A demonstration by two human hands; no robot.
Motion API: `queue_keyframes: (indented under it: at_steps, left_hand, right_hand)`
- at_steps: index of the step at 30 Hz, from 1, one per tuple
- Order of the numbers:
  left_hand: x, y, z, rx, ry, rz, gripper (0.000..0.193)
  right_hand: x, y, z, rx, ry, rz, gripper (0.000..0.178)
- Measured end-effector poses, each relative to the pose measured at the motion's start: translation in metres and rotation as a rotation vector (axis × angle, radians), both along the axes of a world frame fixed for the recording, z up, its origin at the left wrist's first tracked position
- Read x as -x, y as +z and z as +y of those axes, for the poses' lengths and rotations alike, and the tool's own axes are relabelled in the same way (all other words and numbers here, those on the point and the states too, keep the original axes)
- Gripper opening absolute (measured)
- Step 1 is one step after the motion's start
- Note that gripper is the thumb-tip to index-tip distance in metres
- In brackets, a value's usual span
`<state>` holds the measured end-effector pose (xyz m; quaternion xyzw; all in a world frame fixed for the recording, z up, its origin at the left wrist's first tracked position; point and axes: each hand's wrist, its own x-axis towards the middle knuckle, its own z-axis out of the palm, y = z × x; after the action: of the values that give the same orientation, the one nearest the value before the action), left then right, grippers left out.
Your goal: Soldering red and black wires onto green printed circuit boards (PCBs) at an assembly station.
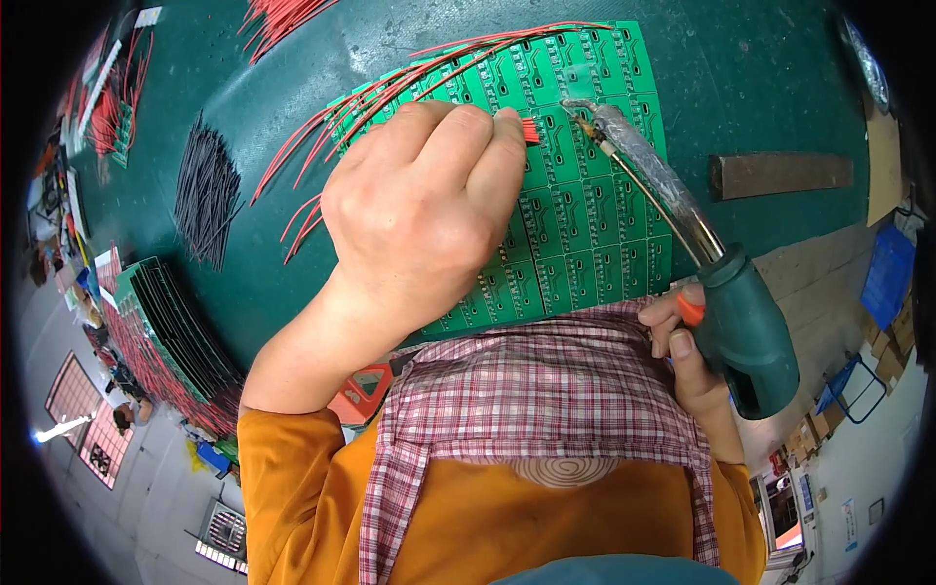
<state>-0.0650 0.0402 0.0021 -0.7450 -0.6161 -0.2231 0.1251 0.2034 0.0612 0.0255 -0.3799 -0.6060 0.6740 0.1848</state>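
Note:
A panel of green circuit boards [604,205] lies before me on the dark green table. Closed above it, my left hand [419,195] grips a bundle of red wires [531,131] whose ends stick out past the fingertips. More red wires [409,70] run in an arc across the panel's far edge and hang over its left side. My right hand [690,356] is wrapped round the dark green handle of a soldering gun [749,331] with an orange trigger. The gun's tip, with a silvery feed tube alongside, is over the panel, just right of the wire ends.
Left of the panel lies a pile of black wires [207,190], and nearer me a stack of boards [171,322] with red wires attached. More red wires [283,21] lie at the far edge. A brown bar [780,175] rests to the right.

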Motion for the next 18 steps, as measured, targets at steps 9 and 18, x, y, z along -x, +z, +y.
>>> queue_keyframes:
  at_steps: [9,18]
  left_hand:
    - [0.003,0.015,0.002,0.095,-0.016,-0.093,0.022]
    - [-0.009,0.011,0.011,0.135,-0.013,-0.113,0.022]
  right_hand:
    - [-0.009,0.0,-0.005,0.049,-0.062,-0.034,0.015]
    - [-0.004,0.002,-0.004,0.046,-0.08,-0.058,0.015]
